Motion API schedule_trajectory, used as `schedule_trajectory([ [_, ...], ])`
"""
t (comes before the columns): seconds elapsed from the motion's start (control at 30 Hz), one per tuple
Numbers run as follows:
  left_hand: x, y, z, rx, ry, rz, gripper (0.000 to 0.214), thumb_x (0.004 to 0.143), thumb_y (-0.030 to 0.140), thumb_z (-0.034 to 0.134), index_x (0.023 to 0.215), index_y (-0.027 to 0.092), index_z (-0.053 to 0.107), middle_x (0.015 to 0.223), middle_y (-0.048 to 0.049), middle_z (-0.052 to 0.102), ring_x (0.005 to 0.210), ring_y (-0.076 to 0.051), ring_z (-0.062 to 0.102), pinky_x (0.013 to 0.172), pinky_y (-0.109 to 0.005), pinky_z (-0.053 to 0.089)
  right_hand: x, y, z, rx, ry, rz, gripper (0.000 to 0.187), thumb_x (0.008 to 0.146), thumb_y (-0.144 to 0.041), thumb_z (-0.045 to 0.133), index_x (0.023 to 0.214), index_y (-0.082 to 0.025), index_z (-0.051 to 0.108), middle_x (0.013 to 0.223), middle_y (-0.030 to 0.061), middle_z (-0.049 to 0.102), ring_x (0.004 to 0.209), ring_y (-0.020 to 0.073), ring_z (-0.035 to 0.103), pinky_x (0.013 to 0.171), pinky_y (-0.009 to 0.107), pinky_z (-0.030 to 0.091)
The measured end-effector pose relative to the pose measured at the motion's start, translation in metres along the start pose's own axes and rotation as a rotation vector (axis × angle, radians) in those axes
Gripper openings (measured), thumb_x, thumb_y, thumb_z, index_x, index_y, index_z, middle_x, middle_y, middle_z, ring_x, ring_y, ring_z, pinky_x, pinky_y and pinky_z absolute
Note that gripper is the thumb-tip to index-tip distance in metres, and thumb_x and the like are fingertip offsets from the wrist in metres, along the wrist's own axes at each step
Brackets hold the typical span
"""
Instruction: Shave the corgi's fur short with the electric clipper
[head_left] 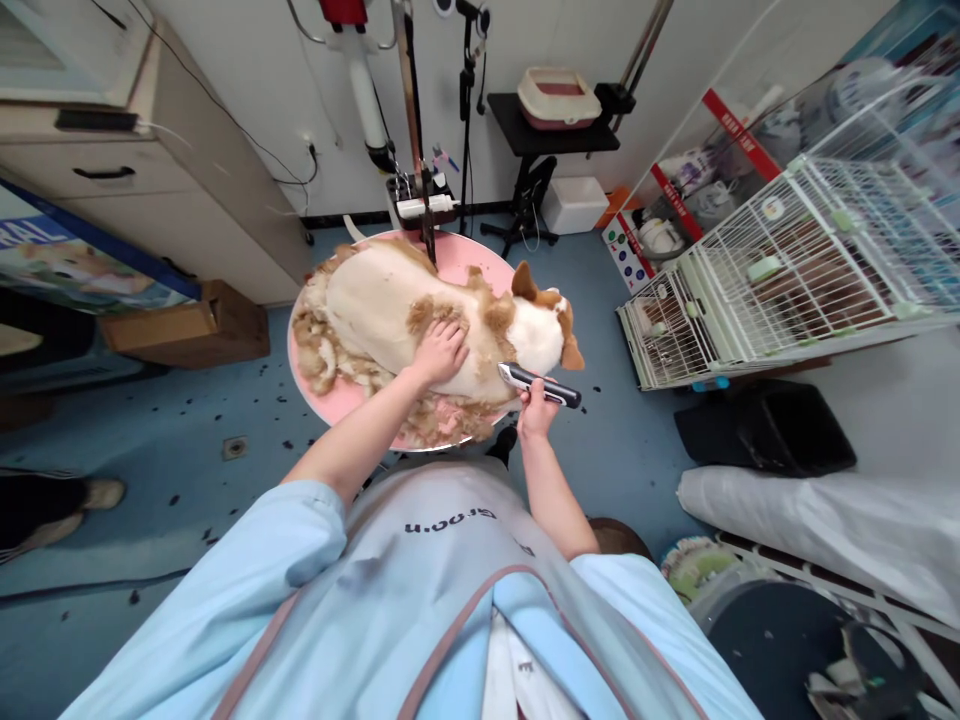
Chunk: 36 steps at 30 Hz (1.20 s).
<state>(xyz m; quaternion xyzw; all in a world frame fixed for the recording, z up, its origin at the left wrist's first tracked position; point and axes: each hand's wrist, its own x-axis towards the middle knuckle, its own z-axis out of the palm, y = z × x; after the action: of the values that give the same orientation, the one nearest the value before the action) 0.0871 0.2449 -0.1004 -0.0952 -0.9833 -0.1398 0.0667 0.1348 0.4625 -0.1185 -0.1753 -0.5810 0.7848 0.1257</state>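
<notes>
A dog with a close-cut cream back lies or stands on a round pink grooming table, its white and brown head to the right. Flat on its side rests my left hand, fingers spread beside a tuft of cut fur. My right hand grips black and silver hair clippers, whose blade end meets the coat near the shoulder. Loose tan fur heaps along the table's left and near edges. The dog's legs are hidden from above.
Behind the table stands a tool holder on a post. A litter tray sits on a small black table. White wire cages are on the right; a cardboard box is on the left. Another person's foot shows at left.
</notes>
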Motion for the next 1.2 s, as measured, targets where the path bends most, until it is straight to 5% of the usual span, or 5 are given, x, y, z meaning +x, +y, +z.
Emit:
schedule_trajectory([
  [0.27, -0.002, 0.000, -0.002, -0.024, 0.012, 0.000, 0.051, 0.098, 0.037, 0.038, 0.138, 0.012, 0.057, 0.149, -0.0146, 0.051, 0.140, -0.030, 0.041, 0.121, -0.046, 0.022, -0.028, 0.010, 0.008, -0.124, -0.163, 0.071, 0.050, 0.068, -0.054, 0.077, 0.097, -0.020, 0.057, 0.103, 0.0060, 0.075, 0.049, 0.0072, 0.057, 0.050, 0.023, 0.049],
  [0.43, -0.001, 0.002, -0.005, -0.030, 0.002, 0.002, 0.049, 0.099, 0.037, 0.037, 0.134, 0.012, 0.060, 0.147, -0.0156, 0.053, 0.136, -0.030, 0.044, 0.120, -0.047, 0.024, -0.015, -0.003, 0.008, -0.080, -0.086, -0.032, 0.041, 0.074, -0.050, 0.073, 0.097, -0.019, 0.059, 0.099, 0.0015, 0.075, 0.046, 0.0035, 0.053, 0.051, 0.020, 0.048],
  [0.6, -0.003, 0.002, -0.004, -0.029, 0.009, 0.001, 0.050, 0.098, 0.037, 0.037, 0.135, 0.011, 0.059, 0.146, -0.0156, 0.053, 0.136, -0.030, 0.044, 0.120, -0.047, 0.024, -0.026, 0.002, 0.010, -0.160, -0.299, 0.093, 0.046, 0.069, -0.052, 0.078, 0.094, -0.018, 0.061, 0.079, -0.0003, 0.073, 0.043, 0.0066, 0.052, 0.043, 0.021, 0.043],
  [0.8, -0.005, 0.000, -0.001, -0.011, 0.030, 0.020, 0.050, 0.099, 0.038, 0.037, 0.136, 0.013, 0.059, 0.146, -0.0143, 0.054, 0.136, -0.029, 0.045, 0.121, -0.046, 0.024, 0.006, -0.015, 0.014, 0.030, -0.047, 0.049, 0.045, 0.067, -0.057, 0.078, 0.081, -0.020, 0.056, 0.057, -0.0084, 0.056, 0.042, 0.0051, 0.042, 0.049, 0.024, 0.049],
  [1.2, -0.010, 0.006, -0.004, -0.050, 0.023, 0.010, 0.053, 0.097, 0.034, 0.035, 0.139, 0.012, 0.057, 0.145, -0.0149, 0.054, 0.135, -0.030, 0.046, 0.121, -0.046, 0.023, 0.017, -0.022, 0.035, -0.084, -0.127, 0.052, 0.039, 0.067, -0.048, 0.079, 0.084, -0.018, 0.060, 0.058, -0.0064, 0.062, 0.045, 0.0090, 0.054, 0.053, 0.025, 0.054],
])
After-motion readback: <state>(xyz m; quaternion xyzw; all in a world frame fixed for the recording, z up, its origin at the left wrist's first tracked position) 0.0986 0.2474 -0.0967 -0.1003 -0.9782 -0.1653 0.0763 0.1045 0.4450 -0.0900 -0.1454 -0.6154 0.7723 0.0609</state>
